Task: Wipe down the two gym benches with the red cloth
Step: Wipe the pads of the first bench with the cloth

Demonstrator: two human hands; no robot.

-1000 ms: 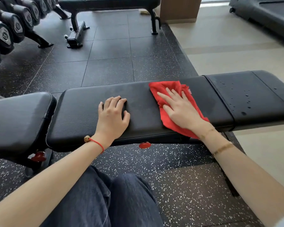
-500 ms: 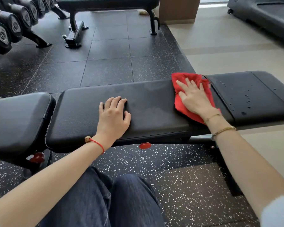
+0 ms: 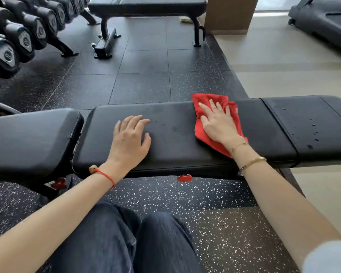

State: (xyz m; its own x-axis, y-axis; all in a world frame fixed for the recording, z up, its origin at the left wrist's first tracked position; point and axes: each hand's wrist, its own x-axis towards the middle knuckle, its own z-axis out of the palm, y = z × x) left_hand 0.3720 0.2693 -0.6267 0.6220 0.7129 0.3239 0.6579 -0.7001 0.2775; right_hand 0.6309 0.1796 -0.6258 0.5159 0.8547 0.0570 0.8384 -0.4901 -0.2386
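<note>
Right hand (image 3: 218, 123) flat, fingers spread, pressing crumpled red cloth (image 3: 200, 133) at smooth padded black bench's (image 3: 175, 146) far edge, left hand (image 3: 129, 140) flat on bare mid pad, droplets (image 3: 311, 133) beading toward right end

bare pad (image 3: 173, 125) between the hands, droplets (image 3: 311, 133) rightward, dumbbell rack (image 3: 26, 34) far left

Bench pad (image 3: 175, 134): smooth black leather-look vinyl with a soft sheen, beaded with water drops (image 3: 313, 133); cloth (image 3: 200, 133): red, soft, nappy fabric; floor tiles (image 3: 142, 85): matt black speckled rubber; trousers (image 3: 146, 243): dark denim.
</note>
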